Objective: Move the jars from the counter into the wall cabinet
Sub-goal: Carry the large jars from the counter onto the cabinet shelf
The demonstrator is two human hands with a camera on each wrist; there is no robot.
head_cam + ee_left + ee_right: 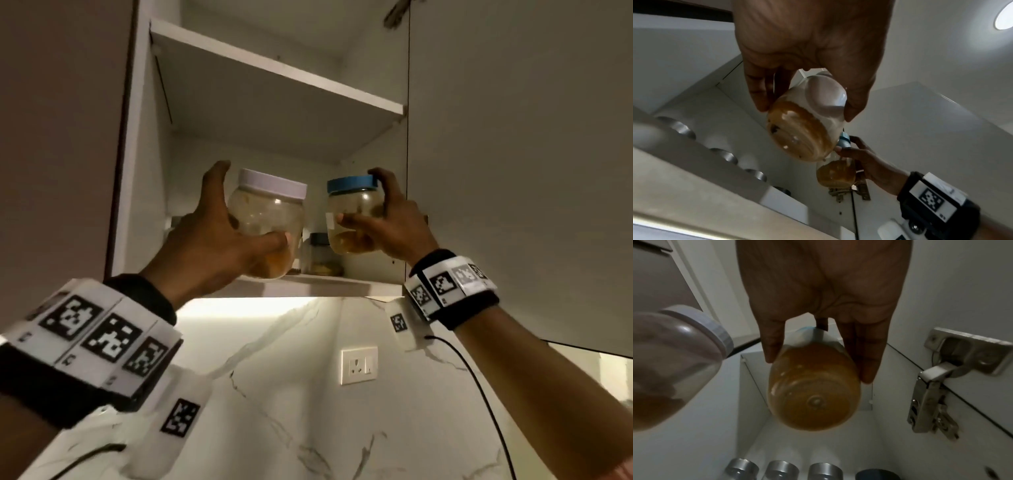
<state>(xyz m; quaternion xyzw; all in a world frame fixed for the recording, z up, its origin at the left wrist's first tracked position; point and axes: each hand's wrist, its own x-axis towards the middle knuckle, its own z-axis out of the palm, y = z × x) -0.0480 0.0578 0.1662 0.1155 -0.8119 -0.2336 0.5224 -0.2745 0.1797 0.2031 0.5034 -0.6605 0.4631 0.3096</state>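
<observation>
Grasping the white-lidded jar [269,219], the left hand [219,246] is nearing the shelf's front edge [308,286]; the right hand [387,222] is grasping the blue-lidded jar [352,212], risking collision with the stored jar [320,255].

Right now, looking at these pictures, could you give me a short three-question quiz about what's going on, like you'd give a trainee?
1. True or false: the left hand holds the blue-lidded jar.
2. Which is already standing on the cabinet's bottom shelf, behind the two raised jars? A) a dark-lidded jar B) a kettle C) a stack of plates
3. Fill in: the jar in the left hand has a ____ lid.

Key
1. False: the left hand grips the white-lidded jar; the right hand grips the blue-lidded one.
2. A: the dark-lidded jar.
3. White.
</observation>
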